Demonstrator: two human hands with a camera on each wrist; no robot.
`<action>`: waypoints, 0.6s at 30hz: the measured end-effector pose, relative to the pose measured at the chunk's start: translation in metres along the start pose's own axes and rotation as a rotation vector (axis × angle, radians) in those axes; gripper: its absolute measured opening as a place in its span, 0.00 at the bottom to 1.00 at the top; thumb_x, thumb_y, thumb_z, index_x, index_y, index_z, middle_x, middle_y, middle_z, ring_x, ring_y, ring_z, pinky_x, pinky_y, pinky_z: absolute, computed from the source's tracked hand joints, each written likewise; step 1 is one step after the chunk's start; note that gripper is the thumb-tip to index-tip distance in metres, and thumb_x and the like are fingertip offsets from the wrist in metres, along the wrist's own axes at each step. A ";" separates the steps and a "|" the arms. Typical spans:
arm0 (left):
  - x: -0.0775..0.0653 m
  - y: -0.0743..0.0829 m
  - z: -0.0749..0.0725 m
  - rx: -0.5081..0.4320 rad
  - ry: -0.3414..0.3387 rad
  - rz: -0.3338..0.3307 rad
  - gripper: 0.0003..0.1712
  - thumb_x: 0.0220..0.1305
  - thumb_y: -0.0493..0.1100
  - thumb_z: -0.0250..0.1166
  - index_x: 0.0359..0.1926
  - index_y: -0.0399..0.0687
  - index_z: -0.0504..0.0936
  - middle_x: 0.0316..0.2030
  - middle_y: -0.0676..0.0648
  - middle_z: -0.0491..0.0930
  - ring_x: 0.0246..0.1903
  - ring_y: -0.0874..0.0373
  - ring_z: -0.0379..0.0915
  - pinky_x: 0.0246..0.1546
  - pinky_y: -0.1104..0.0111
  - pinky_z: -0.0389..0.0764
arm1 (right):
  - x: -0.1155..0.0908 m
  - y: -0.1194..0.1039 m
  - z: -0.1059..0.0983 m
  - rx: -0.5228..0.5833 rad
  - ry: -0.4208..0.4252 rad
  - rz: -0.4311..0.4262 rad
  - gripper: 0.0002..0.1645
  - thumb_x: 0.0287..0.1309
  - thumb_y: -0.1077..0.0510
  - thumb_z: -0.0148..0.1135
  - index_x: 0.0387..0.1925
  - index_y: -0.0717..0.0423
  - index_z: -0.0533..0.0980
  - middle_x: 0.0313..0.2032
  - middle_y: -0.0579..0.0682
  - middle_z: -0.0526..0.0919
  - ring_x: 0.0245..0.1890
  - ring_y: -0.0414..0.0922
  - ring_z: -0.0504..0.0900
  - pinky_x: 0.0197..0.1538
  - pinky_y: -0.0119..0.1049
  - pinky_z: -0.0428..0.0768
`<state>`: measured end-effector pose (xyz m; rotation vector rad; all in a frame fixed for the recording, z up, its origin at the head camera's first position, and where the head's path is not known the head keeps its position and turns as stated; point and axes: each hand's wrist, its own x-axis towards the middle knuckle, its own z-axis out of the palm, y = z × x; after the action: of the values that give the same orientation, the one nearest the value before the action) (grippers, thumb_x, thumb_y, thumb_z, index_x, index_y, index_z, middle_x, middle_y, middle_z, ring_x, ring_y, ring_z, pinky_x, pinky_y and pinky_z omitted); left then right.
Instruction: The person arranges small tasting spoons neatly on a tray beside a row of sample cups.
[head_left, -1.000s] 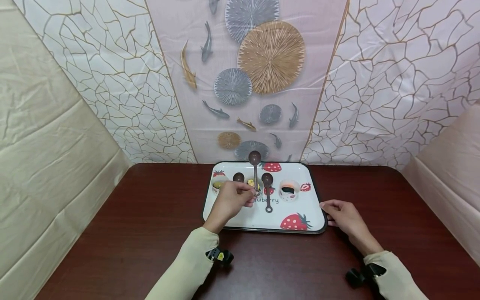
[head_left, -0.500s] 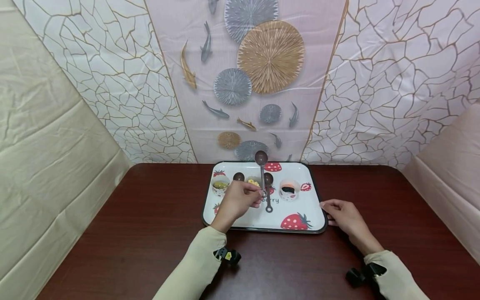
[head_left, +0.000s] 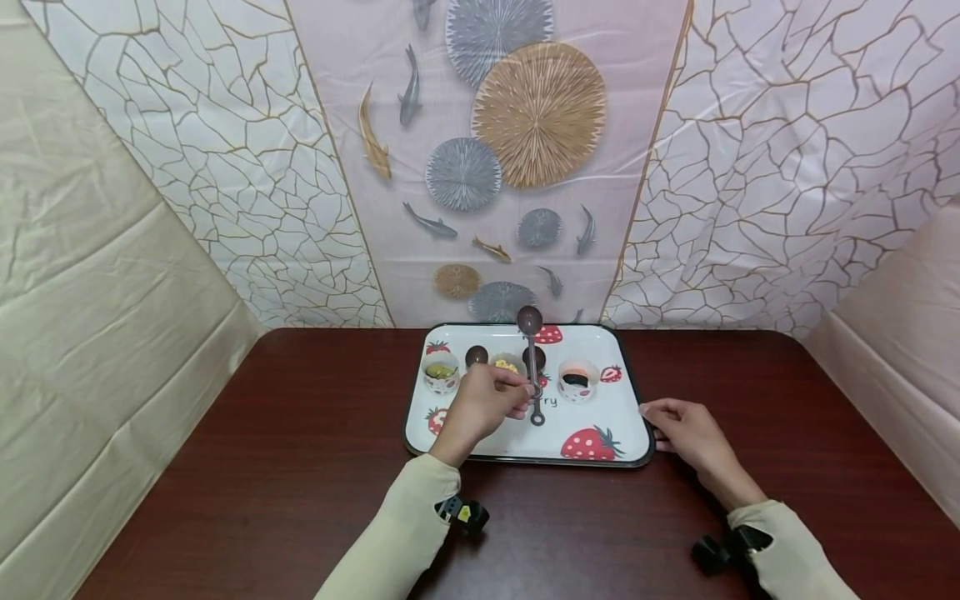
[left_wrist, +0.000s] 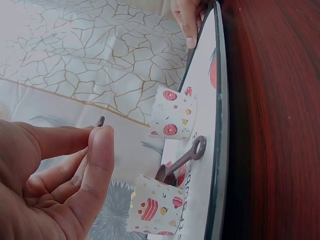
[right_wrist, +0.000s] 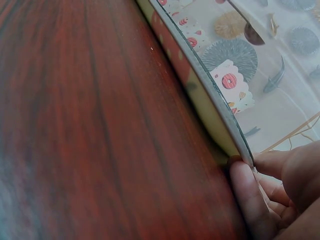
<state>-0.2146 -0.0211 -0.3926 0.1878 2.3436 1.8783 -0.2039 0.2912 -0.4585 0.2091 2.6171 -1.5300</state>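
Note:
My left hand (head_left: 483, 404) pinches the handle end of a brown measuring spoon (head_left: 529, 321) between thumb and forefinger, bowl pointing away, above the tray. Beneath it a second brown measuring spoon (left_wrist: 186, 159) lies on the tray, its ring end towards me. The bowl of a third brown spoon (head_left: 476, 357) shows past my left hand, which hides its handle. My right hand (head_left: 692, 432) grips the right edge of the white, dark-rimmed strawberry tray (head_left: 517, 442); in the right wrist view its thumb and fingers pinch the rim (right_wrist: 235, 130).
Three small patterned paper cups stand on the tray: a left cup (head_left: 441, 383) with green contents, a middle one with yellow bits (head_left: 507, 365), and a right cup (head_left: 577, 392) with something dark. The tray rests on a dark red wooden table (head_left: 300, 433) before a patterned cloth backdrop (head_left: 487, 242).
My left hand has carried the spoon rightward, from over the middle cup to over the lying spoon, uncovering the left cup. The right hand stays on the tray's edge.

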 end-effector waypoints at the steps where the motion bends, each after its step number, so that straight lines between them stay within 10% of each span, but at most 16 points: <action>1: 0.000 0.000 0.000 -0.001 -0.004 0.000 0.06 0.70 0.31 0.68 0.41 0.29 0.89 0.29 0.40 0.89 0.26 0.59 0.85 0.33 0.68 0.89 | 0.000 0.000 0.000 0.000 0.000 0.001 0.26 0.80 0.53 0.56 0.62 0.73 0.77 0.44 0.53 0.85 0.36 0.41 0.80 0.35 0.30 0.86; 18: 0.004 -0.001 0.012 -0.012 -0.026 0.005 0.06 0.70 0.30 0.67 0.40 0.29 0.89 0.30 0.37 0.89 0.32 0.44 0.90 0.32 0.67 0.89 | 0.000 -0.001 0.000 0.003 -0.005 0.010 0.26 0.80 0.52 0.55 0.62 0.72 0.77 0.43 0.52 0.86 0.36 0.41 0.80 0.35 0.31 0.86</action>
<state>-0.2162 -0.0093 -0.3967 0.2160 2.3160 1.8804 -0.2038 0.2913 -0.4577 0.2179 2.6066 -1.5289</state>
